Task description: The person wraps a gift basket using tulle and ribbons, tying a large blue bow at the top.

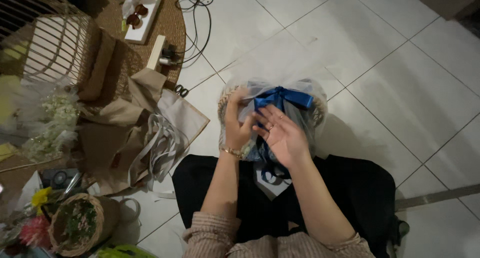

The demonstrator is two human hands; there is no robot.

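Striped sleeves fill the 6 o'clock edge of the view, and two bare forearms rise from them over a black-clad lap toward the centre. At 8 o'clock, near the lower left corner, a small wicker basket stands on the floor with greenery inside, beside yellow and pink flowers.

Just above centre, the left hand, wearing a thin gold bracelet at the wrist, is curled with its fingers pressed against the 9 o'clock side of a round woven basket wrapped in sheer white netting. The right hand lies open and spread, palm up, fingers slightly bent, touching the netting just below a blue ribbon bow; it pinches nothing that can be seen. The bow sits on top of the wrapped basket, which rests at the person's knees on the white tiled floor.

Toward 9 o'clock, brown paper sheets and pale ribbon loops lie in a heap, with small white flowers further left. Black scissors lie on the tiles just beyond the paper.

Farthest off, at 11 o'clock, a round woven mat carries a cane cage-like frame, a white tray with sunglasses, and black cables trailing toward 12 o'clock.
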